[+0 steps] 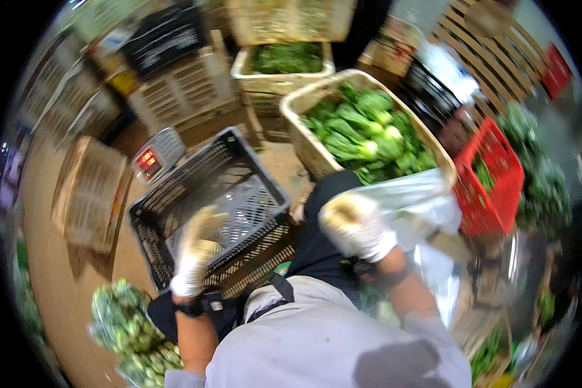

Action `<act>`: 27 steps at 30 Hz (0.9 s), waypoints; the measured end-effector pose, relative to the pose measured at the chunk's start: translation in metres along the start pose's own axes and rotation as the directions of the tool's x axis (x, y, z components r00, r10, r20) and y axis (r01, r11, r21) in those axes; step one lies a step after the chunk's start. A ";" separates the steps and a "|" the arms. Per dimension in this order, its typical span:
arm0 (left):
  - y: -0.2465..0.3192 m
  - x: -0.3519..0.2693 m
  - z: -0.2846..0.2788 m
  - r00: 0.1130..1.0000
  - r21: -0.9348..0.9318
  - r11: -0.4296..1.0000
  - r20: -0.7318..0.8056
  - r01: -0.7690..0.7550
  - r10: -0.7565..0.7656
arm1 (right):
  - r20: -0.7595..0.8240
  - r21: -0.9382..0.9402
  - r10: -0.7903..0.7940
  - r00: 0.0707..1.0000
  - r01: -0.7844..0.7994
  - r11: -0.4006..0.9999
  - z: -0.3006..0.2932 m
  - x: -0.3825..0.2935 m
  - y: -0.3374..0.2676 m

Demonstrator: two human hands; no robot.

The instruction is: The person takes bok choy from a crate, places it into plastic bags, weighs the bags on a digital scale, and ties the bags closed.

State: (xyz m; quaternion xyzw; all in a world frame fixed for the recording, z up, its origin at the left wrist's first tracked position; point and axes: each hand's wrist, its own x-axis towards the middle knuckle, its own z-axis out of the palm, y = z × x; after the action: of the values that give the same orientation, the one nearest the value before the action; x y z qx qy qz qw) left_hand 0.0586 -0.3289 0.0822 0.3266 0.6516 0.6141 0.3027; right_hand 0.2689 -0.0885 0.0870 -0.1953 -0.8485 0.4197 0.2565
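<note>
My left hand, in a pale glove, is over the near side of a black plastic crate. Its fingers are apart and hold nothing. The crate's slatted floor shows, with some shiny spots on it. Above my dark-trousered knee, my right hand is gloved too, its fingers curled in; motion blurs it, and nothing clearly shows in its grasp. Clear plastic sheeting lies just beside it, over the near rim of a pale foam box. Leafy bok choy fills that box.
A digital scale with a lit red display stands behind the crate. To the left is a pale box; bagged greens lie nearer me. A red plastic basket stands right of the bok choy. Another foam box holds greens behind.
</note>
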 end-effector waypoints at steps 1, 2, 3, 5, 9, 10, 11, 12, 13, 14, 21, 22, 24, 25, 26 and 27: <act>0.003 -0.005 0.018 0.987 0.048 0.992 0.121 -0.115 0.109 | 0.140 0.158 -0.266 0.954 0.243 0.957 0.034 0.013 -0.010; 0.001 -0.001 0.034 0.955 0.078 0.971 0.217 -0.224 0.203 | 0.252 0.263 -0.397 0.882 0.333 0.906 0.062 0.019 -0.031; -0.002 -0.002 0.035 0.910 0.114 0.941 0.316 -0.318 0.269 | 0.308 0.296 -0.564 0.766 0.486 0.822 0.077 0.027 -0.056; -0.017 -0.035 0.010 0.923 -0.122 0.992 0.384 0.033 0.016 | 0.311 0.269 -0.645 0.698 0.586 0.764 0.091 0.038 -0.084; -0.031 -0.061 -0.005 0.934 -0.432 0.901 -0.335 -0.032 -0.127 | -0.007 0.412 -0.282 0.959 0.260 0.873 0.094 0.048 -0.072; -0.038 -0.066 -0.011 0.892 -0.396 0.917 -0.429 -0.041 -0.145 | 0.128 0.506 -0.077 0.989 0.002 0.863 0.094 0.045 -0.062; -0.045 -0.071 -0.012 0.900 -0.287 0.956 -0.430 -0.059 -0.073 | 0.266 0.493 -0.120 0.957 -0.028 0.870 0.096 0.048 -0.056; -0.051 -0.072 -0.007 0.915 -0.176 0.982 -0.403 -0.073 -0.005 | 0.390 0.433 -0.104 0.915 -0.082 0.897 0.106 0.044 -0.045; -0.048 -0.067 -0.002 0.930 -0.064 0.994 -0.363 -0.089 0.060 | 0.501 0.365 -0.079 0.862 -0.127 0.922 0.118 0.039 -0.034; -0.041 -0.061 0.004 0.956 0.105 0.993 -0.282 -0.049 0.077 | 0.476 0.482 -0.178 0.861 -0.086 0.872 0.131 0.031 -0.029; -0.051 -0.076 -0.015 0.961 -0.269 0.958 -0.226 0.097 -0.160 | 0.526 0.561 0.042 0.849 -0.384 0.734 0.144 0.028 -0.014; -0.058 -0.084 -0.025 0.921 -0.237 0.969 -0.358 0.067 -0.151 | 0.546 0.520 0.110 0.830 -0.439 0.732 0.144 0.033 -0.010; -0.075 -0.106 -0.057 0.772 -0.171 0.983 -0.616 0.066 -0.159 | 0.581 0.451 0.213 0.786 -0.528 0.719 0.146 0.044 0.000; -0.080 -0.117 -0.075 0.666 -0.144 0.985 -0.726 0.092 -0.169 | 0.608 0.475 0.189 0.772 -0.543 0.692 0.153 0.051 0.020; -0.084 -0.130 -0.089 0.551 -0.156 0.987 -0.822 0.025 -0.144 | 0.662 0.436 0.202 0.722 -0.590 0.679 0.158 0.065 0.029; -0.089 -0.145 -0.101 0.419 -0.155 0.987 -0.900 -0.046 -0.122 | 0.713 0.394 0.212 0.669 -0.632 0.667 0.164 0.079 0.034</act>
State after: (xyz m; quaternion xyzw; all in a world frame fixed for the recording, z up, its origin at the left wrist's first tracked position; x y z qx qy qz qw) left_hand 0.0604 -0.5083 -0.0014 -0.0951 0.6689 0.7350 -0.0577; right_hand 0.1121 -0.1265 -0.0045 -0.1576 -0.6228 0.7603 -0.0957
